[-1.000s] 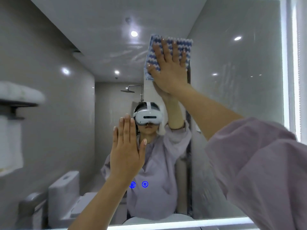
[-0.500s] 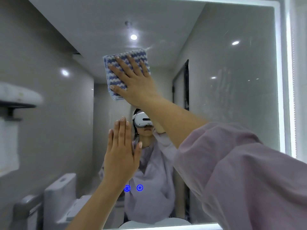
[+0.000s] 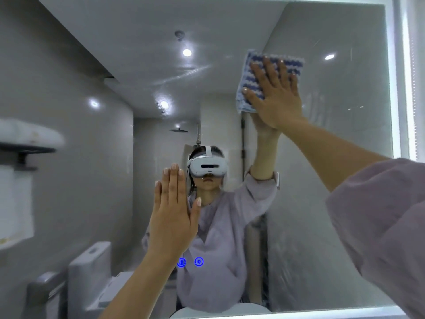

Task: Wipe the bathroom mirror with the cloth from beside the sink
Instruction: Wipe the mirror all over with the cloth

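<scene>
One sweep carried the cloth [image 3: 247,77] from 11 to 1 o'clock across the mirror [image 3: 333,157]; right hand [image 3: 276,100] fingers spread; left hand [image 3: 172,217] fingers together; top band likely nearly wiped.

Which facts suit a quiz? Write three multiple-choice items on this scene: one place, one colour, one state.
1. Where on the mirror is the cloth? A) upper right B) lower left C) bottom centre
2. The cloth's colours? A) red and black B) blue and white C) plain green
3. The left hand is: A) flat, fingers straight B) a clenched fist C) gripping a bottle
Answers: 1 A, the right hand presses it near the top right corner; 2 B, blue zigzag stripes on white; 3 A, its palm faces the mirror, holding nothing.
</scene>
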`<state>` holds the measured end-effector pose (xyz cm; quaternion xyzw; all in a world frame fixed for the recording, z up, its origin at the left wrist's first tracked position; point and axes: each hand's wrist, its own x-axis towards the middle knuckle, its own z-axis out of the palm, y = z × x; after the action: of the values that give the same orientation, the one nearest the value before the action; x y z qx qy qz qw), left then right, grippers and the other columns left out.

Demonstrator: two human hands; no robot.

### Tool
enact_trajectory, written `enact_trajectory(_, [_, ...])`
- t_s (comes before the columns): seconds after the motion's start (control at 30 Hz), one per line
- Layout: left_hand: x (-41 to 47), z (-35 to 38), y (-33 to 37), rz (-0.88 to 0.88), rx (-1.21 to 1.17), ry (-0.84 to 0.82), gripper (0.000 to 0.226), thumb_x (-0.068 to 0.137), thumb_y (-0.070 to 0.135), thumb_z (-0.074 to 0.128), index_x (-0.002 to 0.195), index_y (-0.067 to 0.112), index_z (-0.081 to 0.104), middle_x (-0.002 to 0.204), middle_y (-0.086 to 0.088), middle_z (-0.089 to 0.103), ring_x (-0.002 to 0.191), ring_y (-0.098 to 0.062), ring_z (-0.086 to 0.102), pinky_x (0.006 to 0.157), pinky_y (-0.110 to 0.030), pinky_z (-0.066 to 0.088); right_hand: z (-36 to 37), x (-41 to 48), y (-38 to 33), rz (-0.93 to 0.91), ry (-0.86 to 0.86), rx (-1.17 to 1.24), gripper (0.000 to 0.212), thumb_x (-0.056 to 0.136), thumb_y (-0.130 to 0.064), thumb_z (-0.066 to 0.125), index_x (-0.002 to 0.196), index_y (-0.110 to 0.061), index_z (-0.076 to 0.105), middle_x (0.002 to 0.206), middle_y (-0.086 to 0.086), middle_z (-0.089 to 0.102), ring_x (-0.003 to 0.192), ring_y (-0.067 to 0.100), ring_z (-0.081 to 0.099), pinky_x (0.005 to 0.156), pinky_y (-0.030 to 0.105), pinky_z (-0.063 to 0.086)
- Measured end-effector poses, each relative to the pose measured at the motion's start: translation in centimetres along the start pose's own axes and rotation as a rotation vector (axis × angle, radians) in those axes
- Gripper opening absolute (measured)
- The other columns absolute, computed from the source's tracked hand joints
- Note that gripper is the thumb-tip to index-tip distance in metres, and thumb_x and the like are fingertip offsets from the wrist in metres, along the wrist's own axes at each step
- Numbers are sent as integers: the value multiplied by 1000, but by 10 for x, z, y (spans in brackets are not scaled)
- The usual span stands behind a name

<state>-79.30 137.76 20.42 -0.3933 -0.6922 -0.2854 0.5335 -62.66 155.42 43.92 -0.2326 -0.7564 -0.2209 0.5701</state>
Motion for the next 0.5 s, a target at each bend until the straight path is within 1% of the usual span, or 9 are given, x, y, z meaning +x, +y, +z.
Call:
enact_trajectory(0.1, [0, 0, 1, -5, -2, 2, 69, 95, 40, 30, 149, 0, 13, 159, -15, 9, 148, -27, 6, 121, -41, 6, 1, -3, 9, 46, 3, 16, 68, 94, -65, 18, 152, -37, -2, 162, -7, -7, 148, 21, -12, 118, 44, -10])
enact_trajectory(0.27, [0, -2, 2, -12, -12, -7, 68, 96, 40, 26, 149, -1, 13, 159, -15, 9, 148, -28, 7, 121, -41, 7, 8, -14, -10, 85, 28, 62, 69, 93, -64, 15, 153, -32, -1, 162, -1, -6, 147, 26, -12, 115, 45, -14])
enact_trajectory(0.43, [1, -2, 2, -11, -9, -14, 69, 95, 40, 30, 149, 0, 11, 159, -15, 7, 148, -27, 4, 121, -42, 6, 24, -68, -40, -106, 19, -36, 67, 96, -61, 13, 153, -28, -1, 162, 4, -3, 148, 30, -7, 118, 50, -6])
enact_trajectory(0.5, [1, -4, 3, -11, -11, -20, 70, 95, 39, 30, 149, -1, 11, 158, -16, 7, 148, -27, 4, 121, -42, 6, 29, -90, -55, -177, -16, -57, 68, 95, -62, 9, 153, -27, -2, 162, 4, -3, 148, 29, -7, 118, 49, -7])
